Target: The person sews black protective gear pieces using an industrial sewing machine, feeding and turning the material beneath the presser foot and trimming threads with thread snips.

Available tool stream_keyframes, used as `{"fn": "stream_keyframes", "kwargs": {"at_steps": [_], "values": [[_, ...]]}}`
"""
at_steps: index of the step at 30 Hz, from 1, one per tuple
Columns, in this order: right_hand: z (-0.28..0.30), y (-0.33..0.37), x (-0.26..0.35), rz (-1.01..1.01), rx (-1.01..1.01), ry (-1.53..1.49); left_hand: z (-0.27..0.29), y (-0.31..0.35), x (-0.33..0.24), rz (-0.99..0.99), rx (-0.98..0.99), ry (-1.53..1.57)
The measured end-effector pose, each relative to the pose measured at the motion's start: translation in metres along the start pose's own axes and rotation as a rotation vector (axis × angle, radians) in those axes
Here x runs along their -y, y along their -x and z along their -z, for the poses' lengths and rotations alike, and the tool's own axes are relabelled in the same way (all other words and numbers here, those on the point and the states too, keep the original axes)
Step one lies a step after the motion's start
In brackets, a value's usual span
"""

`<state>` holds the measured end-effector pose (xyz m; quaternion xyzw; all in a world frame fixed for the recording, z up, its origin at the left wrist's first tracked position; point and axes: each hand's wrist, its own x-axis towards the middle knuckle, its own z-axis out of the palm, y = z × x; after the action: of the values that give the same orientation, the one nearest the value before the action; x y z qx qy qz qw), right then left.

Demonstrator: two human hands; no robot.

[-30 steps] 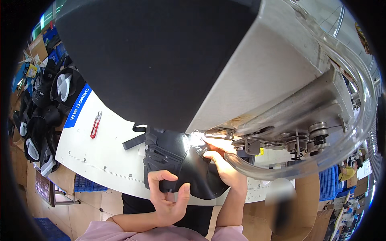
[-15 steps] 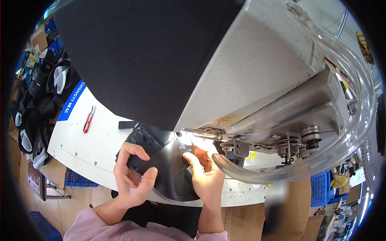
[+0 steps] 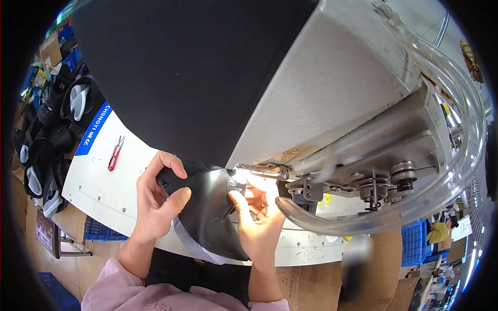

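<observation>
A glossy black leather-like piece (image 3: 210, 212) lies curved at the sewing machine's needle area (image 3: 239, 173), which is brightly lit. My left hand (image 3: 158, 202) grips the left edge of the piece, its thumb and index finger curled around a bent part. On the other side, my right hand (image 3: 258, 217) pinches the right edge, with the thumb on top and the fingers close beside the needle area. Glare hides my right fingertips and the exact stitching point. A pale underside shows along the lower left of the piece.
The sewing machine's grey head (image 3: 332, 98) and a clear curved tube (image 3: 358, 228) fill the right. Red-handled thread snips (image 3: 115, 154) lie on the white table (image 3: 96, 176). Several black pieces with grey pads (image 3: 49, 135) are piled at left. Blue crates (image 3: 412, 243) stand at lower right.
My left hand has moved left and up, now folding over the piece's left part. The piece has turned, and its textured panel and strap are now hidden. My right hand shifted slightly left.
</observation>
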<state>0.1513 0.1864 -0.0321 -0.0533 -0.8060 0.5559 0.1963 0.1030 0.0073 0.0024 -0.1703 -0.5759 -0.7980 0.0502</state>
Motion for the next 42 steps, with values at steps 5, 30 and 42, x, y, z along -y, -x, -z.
{"fn": "stream_keyframes", "kwargs": {"at_steps": [5,30,42], "values": [[-0.012,0.000,0.006,-0.045,-0.122,-0.052,0.005,-0.013,-0.002,0.033,-0.015,-0.035],[-0.031,0.008,0.004,-0.019,-0.135,-0.399,0.005,-0.021,-0.012,-0.146,0.131,-0.396],[-0.050,0.005,0.008,-0.061,-0.181,-0.384,0.056,-0.066,0.024,0.084,0.247,-0.300]]}}
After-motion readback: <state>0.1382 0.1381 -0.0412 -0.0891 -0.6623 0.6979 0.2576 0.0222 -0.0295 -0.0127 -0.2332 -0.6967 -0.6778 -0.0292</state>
